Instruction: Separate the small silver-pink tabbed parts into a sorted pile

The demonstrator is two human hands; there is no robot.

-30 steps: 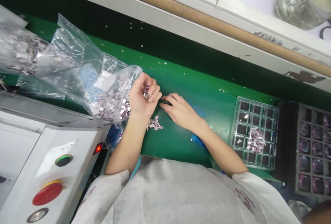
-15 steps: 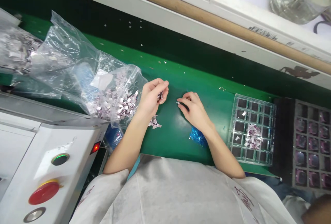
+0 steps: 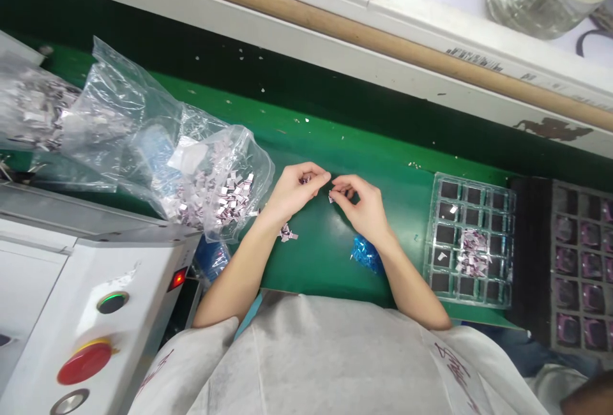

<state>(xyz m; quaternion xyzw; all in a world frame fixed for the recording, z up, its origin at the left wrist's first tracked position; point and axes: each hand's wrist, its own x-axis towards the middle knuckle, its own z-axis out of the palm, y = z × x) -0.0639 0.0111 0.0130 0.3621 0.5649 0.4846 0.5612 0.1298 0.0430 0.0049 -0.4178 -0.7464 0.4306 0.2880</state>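
Note:
My left hand (image 3: 299,190) is closed around several small silvery-purple flat pieces, partly hidden in its curled fingers. Thumb and fingertips of my right hand (image 3: 361,204) pinch one small flat piece (image 3: 331,197). The fingertips of the two hands are close together above the green table (image 3: 320,262). A small pile of the same flat pieces (image 3: 287,233) lies just below my left wrist. Near my right wrist sits a heap of tiny blue pieces (image 3: 364,253). To the left, an open clear plastic bag (image 3: 234,195) holds many more flat pieces.
On the right stands a clear compartment tray (image 3: 437,211) with flat pieces heaped on it, beside a dark foam tray (image 3: 558,262) of purplish parts. A machine (image 3: 143,274) with a red button (image 3: 85,362) is at lower left. A glass jar (image 3: 527,0) stands on the shelf.
My left hand has moved right and slightly down, bringing its fingertips close to the right hand's. My right hand stays nearly in place, still pinching a small piece. The view has shifted slightly.

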